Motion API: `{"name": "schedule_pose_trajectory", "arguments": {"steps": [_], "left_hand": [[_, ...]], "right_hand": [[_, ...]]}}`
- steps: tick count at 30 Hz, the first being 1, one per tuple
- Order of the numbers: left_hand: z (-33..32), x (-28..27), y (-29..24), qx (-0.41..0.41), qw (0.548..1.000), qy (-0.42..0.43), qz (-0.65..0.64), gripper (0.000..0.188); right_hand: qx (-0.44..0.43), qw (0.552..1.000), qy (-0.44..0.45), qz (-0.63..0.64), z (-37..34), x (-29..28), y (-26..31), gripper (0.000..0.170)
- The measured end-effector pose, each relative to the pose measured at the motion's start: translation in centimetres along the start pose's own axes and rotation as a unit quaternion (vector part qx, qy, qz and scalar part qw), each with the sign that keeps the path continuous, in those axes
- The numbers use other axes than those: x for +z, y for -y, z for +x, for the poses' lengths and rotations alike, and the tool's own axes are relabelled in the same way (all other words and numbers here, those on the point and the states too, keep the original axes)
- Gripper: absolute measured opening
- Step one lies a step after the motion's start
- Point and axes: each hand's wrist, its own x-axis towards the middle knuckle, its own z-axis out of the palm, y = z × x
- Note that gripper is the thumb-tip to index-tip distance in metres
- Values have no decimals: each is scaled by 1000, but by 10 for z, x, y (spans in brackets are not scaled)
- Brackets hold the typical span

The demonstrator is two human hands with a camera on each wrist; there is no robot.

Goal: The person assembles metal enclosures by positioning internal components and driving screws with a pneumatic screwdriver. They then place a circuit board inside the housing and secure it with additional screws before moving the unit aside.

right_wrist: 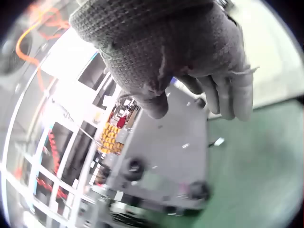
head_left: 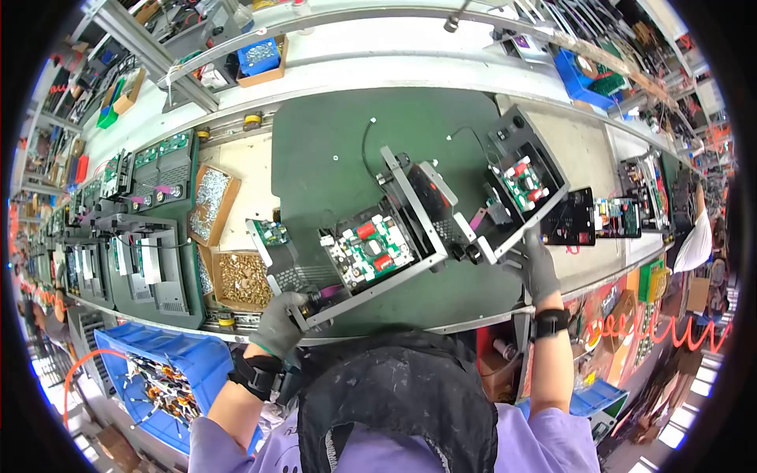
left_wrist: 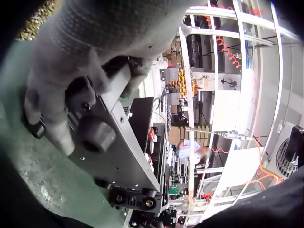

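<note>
Two dark metal chassis fitted with circuit boards are in front of me over the green mat. My gloved left hand grips the near left corner of the larger left chassis. In the left wrist view, its panel with round feet is tilted up from the mat. My gloved right hand holds the near right edge of the right chassis, thumb at the edge. The right wrist view shows its footed panel blurred, fingers reaching along it. Green boards with red parts face up inside the left chassis.
The green mat lies beneath both chassis. At left are cardboard boxes of small brass parts and silver parts, beside more chassis. A blue bin stands below the bench edge. Black panels lie at right.
</note>
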Motion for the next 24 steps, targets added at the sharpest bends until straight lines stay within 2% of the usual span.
{"name": "schedule_pose_trajectory", "arguments": {"steps": [1, 2, 3, 5, 9, 11, 12, 13, 15, 16, 17, 19, 20, 21, 23, 24], "left_hand": [[2, -2, 3, 22, 1000, -1, 1, 53], [6, -7, 9, 30, 999, -15, -22, 54], [3, 1, 9, 59, 996, -29, -64, 55], [0, 1, 3, 59, 995, -49, -56, 54], [-1, -4, -46, 106, 991, -78, -25, 56], [17, -28, -67, 222, 965, -105, 93, 60], [16, -14, -90, 231, 967, -88, 68, 62], [17, 0, -116, 239, 967, -72, 40, 65], [51, -17, -148, 321, 935, -66, 136, 75], [62, -7, -161, 364, 923, -72, 106, 70], [72, 4, -173, 407, 907, -79, 75, 66], [102, 0, -189, 437, 886, -88, 130, 60], [116, -12, -197, 422, 892, -85, 140, 55], [127, -30, -200, 421, 892, -90, 137, 55], [146, -68, -204, 378, 890, -136, 218, 54], [158, -88, -195, 397, 880, -102, 240, 49]], "right_hand": [[10, 998, 34, 47, 20, 10, 4, 56], [-31, 999, -19, -17, 55, -2, -7, 51], [-38, 999, -26, 1, 49, 13, 13, 49], [10, 999, -32, -23, 96, -18, -2, 47], [4, 997, -42, -58, 68, 3, 37, 38], [5, 999, -28, -27, 70, 2, 44, 32], [10, 1000, -18, -13, 63, 11, 54, 22], [10, 1000, -19, -11, 77, 6, 45, 22], [-13, 995, 23, 99, 117, -11, 20, 16], [-11, 990, 19, 140, 117, 2, 21, 12], [-12, 974, 82, 209, 124, 5, 12, 8], [-60, 947, 97, 300, 124, 45, 4, 18], [-73, 946, 111, 295, 138, 50, -15, 21], [-66, 909, 116, 396, 141, 68, -25, 24], [41, 918, 122, 374, 153, 72, -39, 28], [42, 919, 124, 372, 143, 80, -34, 28]]}}
